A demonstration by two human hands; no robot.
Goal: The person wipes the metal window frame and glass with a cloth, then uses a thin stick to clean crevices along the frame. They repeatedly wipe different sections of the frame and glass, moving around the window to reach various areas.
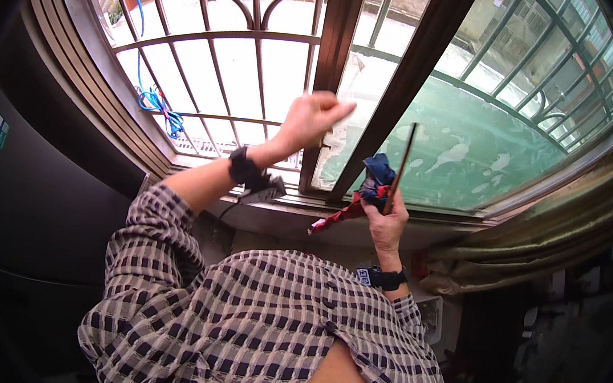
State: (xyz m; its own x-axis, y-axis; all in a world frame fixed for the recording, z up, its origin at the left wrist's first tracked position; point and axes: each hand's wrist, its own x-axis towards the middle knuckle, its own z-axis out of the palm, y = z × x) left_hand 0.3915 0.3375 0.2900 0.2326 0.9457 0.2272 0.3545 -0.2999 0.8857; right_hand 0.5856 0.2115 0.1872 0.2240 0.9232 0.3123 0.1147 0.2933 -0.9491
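Observation:
My left hand (pixel 316 117) is raised in front of the window, its fingers curled and blurred by motion. It appears beside the brown upright sash frame (pixel 336 46); whether it touches the frame or has anything inside the curl is hidden. Lower on the right, my right hand (pixel 386 226) grips a thin brown stick (pixel 410 146), which points upward. That same hand also holds a crumpled dark blue and red cloth (pixel 374 184), and a red strip of it dangles to the left. Behind the stick lies a sliding glass pane (pixel 453 144) with whitish patches low down.
Metal security bars (pixel 256 77) stand outside the window. A coiled blue cord (pixel 160 110) hangs on them at left. A dark, glossy appliance-like surface (pixel 39 179) flanks me on the left. A gold-brown curtain (pixel 543 239) bunches at right, above a whitish plastic container (pixel 432 317).

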